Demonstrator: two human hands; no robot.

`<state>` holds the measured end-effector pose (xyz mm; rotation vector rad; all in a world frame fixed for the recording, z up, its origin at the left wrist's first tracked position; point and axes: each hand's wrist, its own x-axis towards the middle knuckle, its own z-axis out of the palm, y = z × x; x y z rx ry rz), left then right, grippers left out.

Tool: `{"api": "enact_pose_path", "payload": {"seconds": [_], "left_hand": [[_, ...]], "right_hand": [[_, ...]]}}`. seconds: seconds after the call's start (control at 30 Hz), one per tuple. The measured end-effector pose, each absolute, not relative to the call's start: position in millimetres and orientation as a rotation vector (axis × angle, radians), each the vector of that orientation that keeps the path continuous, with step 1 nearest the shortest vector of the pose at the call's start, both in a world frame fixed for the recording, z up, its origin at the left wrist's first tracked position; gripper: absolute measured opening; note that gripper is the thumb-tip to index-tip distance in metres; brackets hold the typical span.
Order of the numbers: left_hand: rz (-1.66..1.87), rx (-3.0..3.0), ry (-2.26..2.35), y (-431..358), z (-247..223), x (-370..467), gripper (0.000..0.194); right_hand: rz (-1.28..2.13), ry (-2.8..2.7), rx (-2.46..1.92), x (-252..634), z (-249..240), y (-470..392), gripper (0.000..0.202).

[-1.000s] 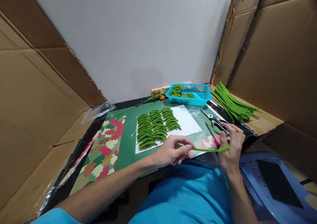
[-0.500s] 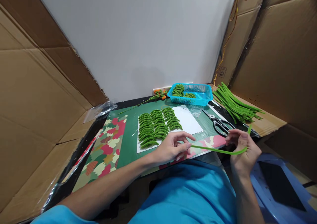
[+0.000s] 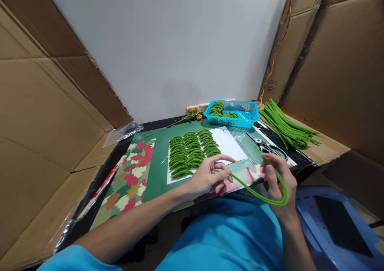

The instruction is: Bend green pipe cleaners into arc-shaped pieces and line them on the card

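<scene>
A green fuzzy stem [image 3: 258, 195] curves in a U between my two hands. My left hand [image 3: 211, 175] pinches one end of it between thumb and fingertips. Its other part runs across the palm of my right hand [image 3: 279, 183], whose fingers are bent around it, with the tip sticking up past the fingers. Beyond my left hand, short curved green pieces [image 3: 178, 155] lie in three columns on a white sheet [image 3: 229, 145]. Black-handled scissors [image 3: 265, 146] rest just beyond my right hand.
A blue basket [image 3: 249, 123] holding more curved green pieces stands at the back. Long green stems [image 3: 288, 127] are piled at the right. Orange flowers [image 3: 196, 113] on a stem lie left of the basket. Cardboard walls [image 3: 339, 71] rise on both sides; a blue stool [image 3: 327, 223] stands lower right.
My right hand has moved left, closer to my left hand, and the stem between them has bent from nearly straight into a deep curve. My left hand keeps its pinch.
</scene>
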<state>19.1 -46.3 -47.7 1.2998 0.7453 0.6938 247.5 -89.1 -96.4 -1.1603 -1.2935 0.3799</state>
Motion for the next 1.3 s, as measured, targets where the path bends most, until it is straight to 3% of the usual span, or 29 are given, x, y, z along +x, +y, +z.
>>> {"api": "enact_pose_path", "payload": {"seconds": [0.13,0.33,0.8,1.3], "left_hand": [[0.658,1.3,0.709,-47.3,-50.3,18.9,0.061],[0.718,1.298,0.741,-48.3,-50.8,20.1,0.063],[0.748,1.315,0.814,-46.7,-60.6,22.3,0.05],[0.73,1.301,0.797,-46.7,-57.3,23.9,0.051]], "right_hand": [[0.511,-1.299,-1.053,252.1,-94.7,-91.3,0.041],[0.698,-1.519,-0.963,247.0,-88.3,-93.2,0.033],[0.786,-1.549,-0.866,249.5,-89.2,-95.1,0.029],[0.812,-1.652,-0.83,248.5,-86.5,-95.3,0.022]]}}
